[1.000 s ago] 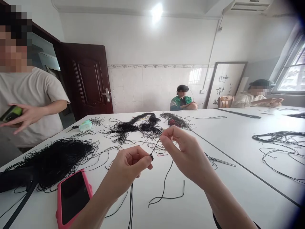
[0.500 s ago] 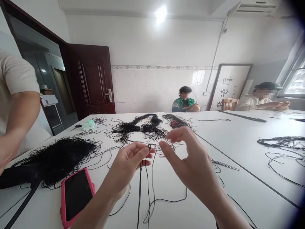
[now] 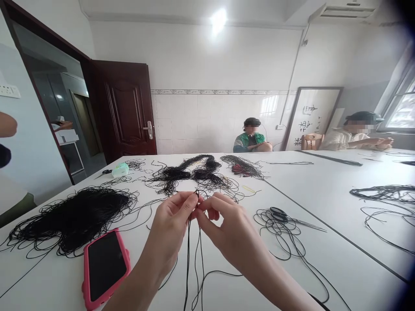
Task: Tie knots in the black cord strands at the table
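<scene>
Thin black cord [image 3: 188,259] hangs in several strands from my fingers down to the white table. My left hand [image 3: 173,220] pinches it between thumb and forefinger, where a small loop stands up above the fingertips. Close against it, my right hand [image 3: 223,218] has its thumb and forefinger pressed together on the cord beside the loop. The fingertips partly hide the knot area. To the right of my hands lie black-handled scissors [image 3: 279,214] on loose coils of black cord.
A phone in a pink case [image 3: 106,270] lies at the left, below a big heap of black cord [image 3: 81,216]. Farther back are more cord bundles [image 3: 207,172], a dark red bundle [image 3: 240,169] and a mint-green container [image 3: 120,169]. Two people [image 3: 251,138] sit across the table.
My right hand has moved left and down to the cord and closed on it. The person at the left has moved mostly out of view, and a dark object over the heap is gone.
</scene>
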`<state>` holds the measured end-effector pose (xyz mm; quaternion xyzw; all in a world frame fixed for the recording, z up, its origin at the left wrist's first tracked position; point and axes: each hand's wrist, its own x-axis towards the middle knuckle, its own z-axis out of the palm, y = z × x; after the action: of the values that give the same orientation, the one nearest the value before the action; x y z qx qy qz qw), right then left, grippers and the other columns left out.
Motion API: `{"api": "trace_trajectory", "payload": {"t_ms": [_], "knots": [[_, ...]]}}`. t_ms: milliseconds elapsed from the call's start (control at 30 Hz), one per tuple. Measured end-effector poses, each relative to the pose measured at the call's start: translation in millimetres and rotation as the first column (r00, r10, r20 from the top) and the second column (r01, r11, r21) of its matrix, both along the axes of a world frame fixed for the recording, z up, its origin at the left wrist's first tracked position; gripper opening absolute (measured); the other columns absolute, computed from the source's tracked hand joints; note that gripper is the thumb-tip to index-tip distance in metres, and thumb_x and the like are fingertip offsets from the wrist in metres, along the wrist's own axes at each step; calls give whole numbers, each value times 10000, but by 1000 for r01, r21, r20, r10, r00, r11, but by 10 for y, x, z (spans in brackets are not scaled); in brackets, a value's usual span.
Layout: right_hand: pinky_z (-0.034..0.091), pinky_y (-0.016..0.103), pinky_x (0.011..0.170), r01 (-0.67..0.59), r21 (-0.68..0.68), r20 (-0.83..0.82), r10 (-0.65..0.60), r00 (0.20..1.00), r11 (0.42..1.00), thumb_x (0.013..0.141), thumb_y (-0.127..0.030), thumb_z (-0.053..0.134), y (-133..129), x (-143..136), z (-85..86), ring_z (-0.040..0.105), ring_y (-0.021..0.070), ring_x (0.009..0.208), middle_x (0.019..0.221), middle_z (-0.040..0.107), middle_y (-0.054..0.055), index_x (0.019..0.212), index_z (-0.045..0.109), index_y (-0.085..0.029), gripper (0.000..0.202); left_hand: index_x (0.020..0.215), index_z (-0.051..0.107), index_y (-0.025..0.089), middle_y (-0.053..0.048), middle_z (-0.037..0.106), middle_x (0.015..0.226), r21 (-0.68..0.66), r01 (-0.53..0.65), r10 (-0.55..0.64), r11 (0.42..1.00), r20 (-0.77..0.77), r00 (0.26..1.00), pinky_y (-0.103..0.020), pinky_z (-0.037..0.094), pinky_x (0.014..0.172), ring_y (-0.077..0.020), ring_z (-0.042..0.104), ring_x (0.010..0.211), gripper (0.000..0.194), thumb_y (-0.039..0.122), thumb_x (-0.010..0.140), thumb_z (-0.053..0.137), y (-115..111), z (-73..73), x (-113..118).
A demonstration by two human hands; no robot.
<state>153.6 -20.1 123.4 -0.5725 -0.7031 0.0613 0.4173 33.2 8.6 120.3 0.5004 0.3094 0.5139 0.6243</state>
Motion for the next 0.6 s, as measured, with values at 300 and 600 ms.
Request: {"api": "trace_trajectory", "payload": {"t_ms": [300, 600], "knots": [[307, 229, 532, -19, -36, 61, 22, 998, 999, 819, -160, 503, -4, -7, 39, 391, 88, 554, 640, 472, -21, 602, 449, -166, 224, 779, 657, 202, 25, 603, 763, -5, 30, -29, 1000, 16, 999, -129, 423, 662, -49, 505, 730, 176, 375, 800, 635, -6, -1, 11], [344, 232, 504, 11, -84, 7, -11, 1000, 996, 819, -404, 555, -63, 143, 87, 460, 115, 575, 670, 539, -10, 658, 513, -198, 264, 710, 626, 181, 29, 563, 724, -18, -12, 13, 1000, 39, 999, -137, 426, 689, -50, 500, 714, 193, 360, 770, 667, 18, 11, -2]]}}
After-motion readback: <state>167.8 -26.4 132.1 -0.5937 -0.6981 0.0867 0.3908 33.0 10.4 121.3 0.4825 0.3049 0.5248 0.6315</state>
